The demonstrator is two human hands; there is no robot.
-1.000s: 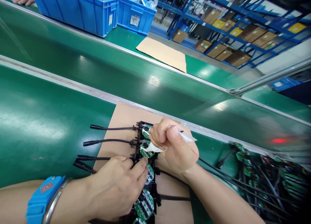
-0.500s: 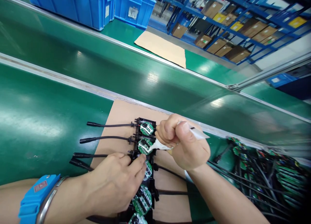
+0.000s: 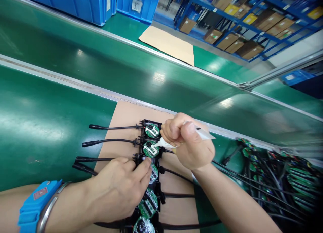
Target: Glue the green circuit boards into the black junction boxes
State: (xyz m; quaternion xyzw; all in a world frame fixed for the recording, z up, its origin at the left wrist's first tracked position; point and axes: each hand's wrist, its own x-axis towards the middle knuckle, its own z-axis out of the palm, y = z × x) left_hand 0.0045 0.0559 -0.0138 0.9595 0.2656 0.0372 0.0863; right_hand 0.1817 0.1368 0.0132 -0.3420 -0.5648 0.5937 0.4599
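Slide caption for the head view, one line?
Right hand aims a white tube at a round green circuit board; left hand rests on the row of black housings on cardboard.

You work with both hands bare: your left hand (image 3: pixel 118 189) and your right hand (image 3: pixel 189 147) show uncovered fingers with short, plain nails. Both forearms are bare as far up as the view reaches, and so is your right wrist. Your left wrist carries two things. A broad, bright blue wrist strap (image 3: pixel 37 201) wraps it, smooth and thick, with squared edges. On its upper face sits a small reddish-orange patch (image 3: pixel 41 193) with a pale mark too small to read. On the hand side, just beside the strap, lies a thin silver bangle (image 3: pixel 51 209), shiny metal that runs close along the strap's edge.
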